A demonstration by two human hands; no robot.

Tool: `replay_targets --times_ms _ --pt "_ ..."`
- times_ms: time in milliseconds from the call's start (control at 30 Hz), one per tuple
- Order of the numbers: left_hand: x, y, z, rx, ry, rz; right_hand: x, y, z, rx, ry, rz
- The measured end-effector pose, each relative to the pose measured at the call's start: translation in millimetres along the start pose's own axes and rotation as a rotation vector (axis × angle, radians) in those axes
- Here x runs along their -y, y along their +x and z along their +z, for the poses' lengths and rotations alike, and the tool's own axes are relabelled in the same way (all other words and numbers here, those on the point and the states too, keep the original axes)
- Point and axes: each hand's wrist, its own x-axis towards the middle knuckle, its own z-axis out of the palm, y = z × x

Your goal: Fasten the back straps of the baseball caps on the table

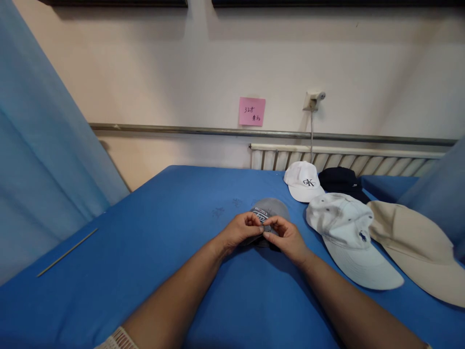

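Soft, dim light, faint shadows on wall (203,82), stretched edges

Left hand (240,229) and right hand (289,237) (both bare) pinch close together.

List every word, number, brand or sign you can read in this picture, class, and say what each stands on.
"32", then a character, on the pink note; its lower line is too small to read.
"CK", on the white cap at the back.
Gray cap: lettering partly covered and blurred, unreadable.
Blue cover: dark marks, too blurred.
Dark cap: small pale mark, too small.
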Motion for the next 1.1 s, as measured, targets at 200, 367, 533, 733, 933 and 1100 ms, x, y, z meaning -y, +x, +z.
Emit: replay_targets --times_ms 200,367,533,733,933,1100 --pt "-2.4 -0.9 -3.3 0.039 -0.067 -0.018 1.8 0.0 -0.9 -0.004 0.075 0.036" --pt "-1.7 -0.3 -5.5 0.073 -0.110 -0.013 4.3 0.1 -0.9 -0.005 0.111 0.051" --pt "-0.9 0.2 -3.8 0.048 -0.061 -0.023 1.4 0.1 -1.1 0.007 0.084 0.036" --pt "-0.6 -0.1 -2.3 0.012 0.023 -0.029 -1.5 -0.1 -0.4 0.010 0.072 0.043" --pt "-0.6 -0.5 -1.4 0.014 -0.002 -0.032 -0.9 -0.1 0.7 0.005 0.063 0.039" --pt "2.0 0.8 -4.2 0.024 -0.052 -0.028 0.1 0.2 -0.5 0.001 0.114 0.059"
